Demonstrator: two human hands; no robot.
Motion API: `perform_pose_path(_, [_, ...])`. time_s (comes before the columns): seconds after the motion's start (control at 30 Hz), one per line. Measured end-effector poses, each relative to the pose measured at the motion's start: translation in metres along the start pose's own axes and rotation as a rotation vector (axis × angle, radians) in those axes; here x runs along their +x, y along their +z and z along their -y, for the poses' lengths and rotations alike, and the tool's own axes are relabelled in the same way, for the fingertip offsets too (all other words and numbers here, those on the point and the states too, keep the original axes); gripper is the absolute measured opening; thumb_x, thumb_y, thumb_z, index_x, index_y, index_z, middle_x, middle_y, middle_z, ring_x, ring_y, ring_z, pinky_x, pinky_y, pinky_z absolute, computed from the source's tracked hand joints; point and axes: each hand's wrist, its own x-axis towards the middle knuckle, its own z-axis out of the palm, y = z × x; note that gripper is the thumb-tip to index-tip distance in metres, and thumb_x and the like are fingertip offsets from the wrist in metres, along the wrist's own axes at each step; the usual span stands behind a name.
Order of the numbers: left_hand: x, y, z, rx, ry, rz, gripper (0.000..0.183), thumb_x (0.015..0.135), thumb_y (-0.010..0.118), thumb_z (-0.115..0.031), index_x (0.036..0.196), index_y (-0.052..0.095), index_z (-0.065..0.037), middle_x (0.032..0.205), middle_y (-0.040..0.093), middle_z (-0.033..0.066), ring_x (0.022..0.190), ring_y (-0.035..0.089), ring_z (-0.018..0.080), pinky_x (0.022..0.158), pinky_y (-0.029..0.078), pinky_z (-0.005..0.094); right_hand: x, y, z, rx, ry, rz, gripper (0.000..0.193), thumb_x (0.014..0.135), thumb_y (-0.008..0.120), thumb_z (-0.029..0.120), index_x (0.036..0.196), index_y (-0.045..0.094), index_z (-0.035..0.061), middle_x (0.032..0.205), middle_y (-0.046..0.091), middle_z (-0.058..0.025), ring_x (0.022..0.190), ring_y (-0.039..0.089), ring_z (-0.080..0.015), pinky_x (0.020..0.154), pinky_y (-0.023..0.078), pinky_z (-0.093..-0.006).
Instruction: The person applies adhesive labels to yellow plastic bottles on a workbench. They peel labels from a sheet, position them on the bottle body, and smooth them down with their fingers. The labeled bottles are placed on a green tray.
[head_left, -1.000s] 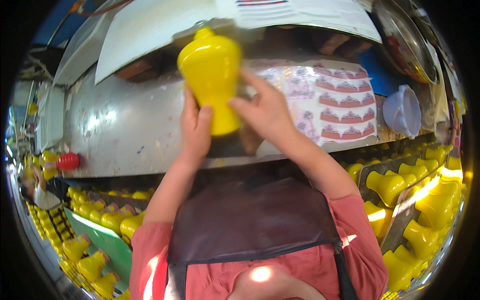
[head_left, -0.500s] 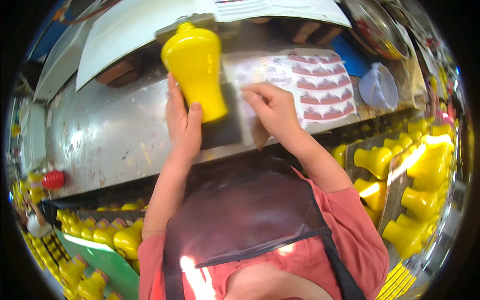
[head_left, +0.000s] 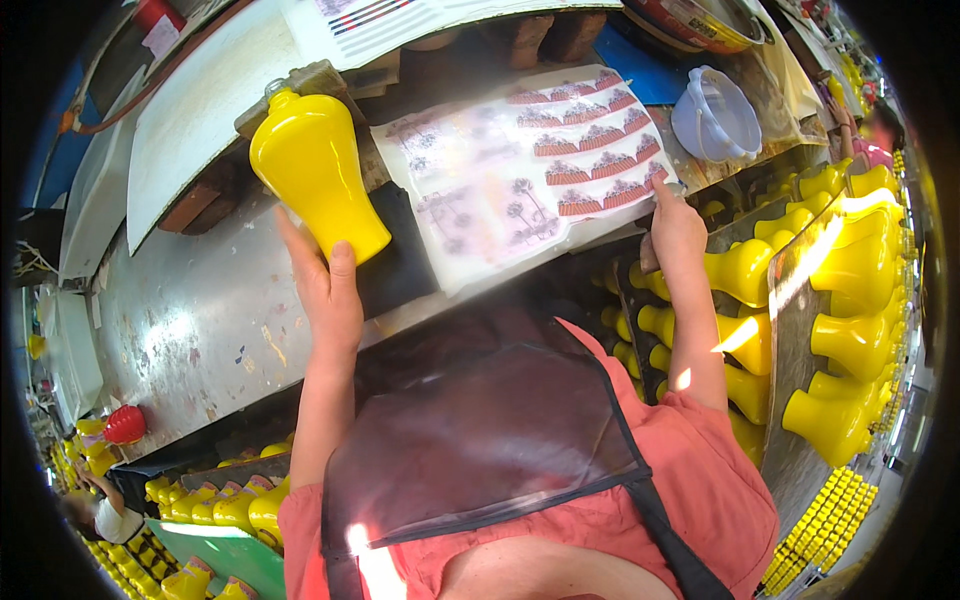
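A glossy yellow vase (head_left: 315, 170) lies tilted, its narrow neck at a wooden block (head_left: 310, 95) with a metal fitting. My left hand (head_left: 330, 290) is closed around the vase's near end, thumb on the near side, other fingers partly hidden beneath. My right hand (head_left: 678, 228) reaches to the right edge of a decal sheet (head_left: 480, 275), fingertips touching it by the lowest row of reddish-brown printed strips. A brown flat piece (head_left: 648, 256) shows tucked under that palm, mostly hidden. The sheet also bears faint purple tree prints.
A pale blue bucket (head_left: 715, 120) stands beyond my right hand. Yellow vases (head_left: 845, 345) crowd racks at the right, with more at the lower left. A red ribbed object (head_left: 125, 425) sits at the metal table's (head_left: 200, 330) left corner. A white board (head_left: 200, 120) overhangs the back.
My right hand has moved from beside the vase to the decal sheet's right edge. My view has turned, shifting the vase and left hand leftward in the picture; the left hand keeps its hold.
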Motion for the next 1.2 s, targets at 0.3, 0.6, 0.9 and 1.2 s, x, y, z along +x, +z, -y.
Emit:
perform_pose_path(0.3, [0.003,-0.009,0.003,0.092,0.040,0.085,0.068,0.104,0.049,-0.026,0.160,0.025,0.005,0.155,0.044,0.0240,0.143,0.043,0.0336,0.119,0.030,0.0401,0.000,0.024,-0.017,0.742,0.402,-0.020,0.051,0.092,0.070,0.050,0.088,0.070,-0.0015,0.080,0.070,-0.0143,0.078,0.069,-0.0305,0.072,0.052,-0.0405])
perform_pose_path(0.6, [0.000,-0.003,-0.004,0.136,0.061,0.019,0.069,0.103,0.050,-0.030,0.158,0.026,0.004,0.141,0.056,0.0232,0.129,0.056,0.0354,0.111,0.039,0.0416,0.011,0.027,-0.024,1.391,0.787,0.194,0.052,0.088,0.080,0.046,0.064,0.054,0.0076,0.057,0.051,-0.0027,0.043,0.043,-0.0157,0.044,0.034,-0.0313])
perform_pose_path(0.9, [0.006,-0.008,0.006,0.071,0.112,0.089,0.069,0.101,0.053,-0.031,0.157,0.031,0.003,0.138,0.057,0.0231,0.127,0.056,0.0353,0.109,0.041,0.0405,0.001,0.038,-0.028,1.318,0.546,0.017,0.022,0.089,0.080,0.021,0.079,0.072,0.0029,0.070,0.062,0.0038,0.063,0.051,-0.0049,0.059,0.039,-0.0231])
perform_pose_path(1.2, [0.004,-0.002,-0.036,0.402,0.567,-0.170,0.061,0.087,0.072,-0.012,0.143,0.051,0.000,0.136,0.060,0.0230,0.128,0.057,0.0368,0.110,0.043,0.0423,-0.003,-0.067,0.050,1.324,0.055,0.072,0.014,0.087,0.078,0.010,0.094,0.069,0.0014,0.082,0.066,0.0021,0.069,0.056,-0.0036,0.062,0.043,-0.0199])
